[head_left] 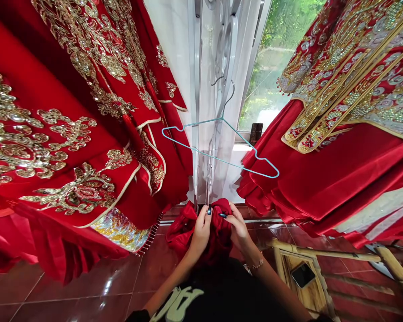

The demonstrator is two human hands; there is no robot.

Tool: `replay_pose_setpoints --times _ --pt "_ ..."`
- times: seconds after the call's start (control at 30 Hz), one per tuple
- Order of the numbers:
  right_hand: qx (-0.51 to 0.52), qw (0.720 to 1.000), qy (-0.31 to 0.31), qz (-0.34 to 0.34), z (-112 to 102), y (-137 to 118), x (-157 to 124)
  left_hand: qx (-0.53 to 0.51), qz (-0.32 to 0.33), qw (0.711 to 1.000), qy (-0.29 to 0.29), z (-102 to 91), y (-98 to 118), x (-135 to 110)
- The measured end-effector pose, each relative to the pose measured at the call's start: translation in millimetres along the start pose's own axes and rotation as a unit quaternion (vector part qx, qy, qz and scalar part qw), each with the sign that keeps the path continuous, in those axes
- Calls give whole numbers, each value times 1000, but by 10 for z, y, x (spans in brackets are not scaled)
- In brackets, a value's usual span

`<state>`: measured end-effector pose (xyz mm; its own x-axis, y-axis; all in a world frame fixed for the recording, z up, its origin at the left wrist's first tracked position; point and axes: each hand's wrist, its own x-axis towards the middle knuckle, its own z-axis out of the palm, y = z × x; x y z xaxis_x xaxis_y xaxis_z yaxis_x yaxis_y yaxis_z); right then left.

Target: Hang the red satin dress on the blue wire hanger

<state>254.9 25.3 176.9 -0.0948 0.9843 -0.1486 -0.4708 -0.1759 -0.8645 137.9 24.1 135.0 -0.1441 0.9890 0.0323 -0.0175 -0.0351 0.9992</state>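
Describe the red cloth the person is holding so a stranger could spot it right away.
Find the window between a red gold-embroidered robe and another. Below it, the person's left hand and right hand bunch a red cloth low over the tiled floor. Unlike the robes, it is plain, with no gold embroidery.

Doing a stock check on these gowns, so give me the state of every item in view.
left hand: gripping red cloth
right hand: gripping the same cloth
red cloth: bunched between the hands
teal wire hanger: hanging empty above the hands
gold-embroidered red gown: hanging, spread open
sequinned red gown: hanging, skirt in folds
phone: lying flat on bamboo stool
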Motion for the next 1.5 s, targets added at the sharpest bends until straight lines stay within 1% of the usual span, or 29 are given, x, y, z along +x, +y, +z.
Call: replay_pose_setpoints --times 0.07,0.17,0.23,0.33,0.43,0.53,0.63,0.77,0.87,0.93,1.0,1.1,1.23,1.4,1.5 --pt "6 1000 4 -4 -18 -4 21 -1 2 1000 -14 -14 -13 -14" --pt "-15 999 11 -36 -49 -8 73 -13 -1 1000 -25 -58 11 -32" --pt "-32 998 20 -54 -69 -13 110 -33 1 998 -50 -97 48 -39" --pt "-36 998 19 -56 -91 -19 140 -67 -17 993 -92 -143 94 -57" --pt "-15 999 3 -49 -97 -12 141 -93 -34 990 -105 -161 97 -72" --pt "14 999 -7 -34 -92 4 138 -88 -36 990 -101 -172 70 -67" --pt "17 999 -12 -31 -79 14 135 -60 -28 993 -97 -187 44 -57" --pt "-30 998 -28 -49 -39 33 113 1 -6 995 -98 -183 32 -51" --pt "-77 994 -38 -64 -5 78 90 53 21 996 -63 -169 24 -36" --pt "-82 994 -29 -72 3 108 81 66 24 996 -54 -174 18 -30" --pt "-60 996 -16 -66 -2 119 79 48 14 996 -73 -190 18 -39" --pt "-2 1000 -9 -28 -16 82 82 8 5 995 -102 -226 32 -77" --pt "68 997 -17 19 -6 -35 89 -24 8 995 -101 -262 70 -91" --pt "125 990 -31 48 50 -140 99 -50 67 990 -110 -218 147 -32" --pt "129 989 -46 53 86 -149 106 -28 90 993 -75 -159 195 -17"
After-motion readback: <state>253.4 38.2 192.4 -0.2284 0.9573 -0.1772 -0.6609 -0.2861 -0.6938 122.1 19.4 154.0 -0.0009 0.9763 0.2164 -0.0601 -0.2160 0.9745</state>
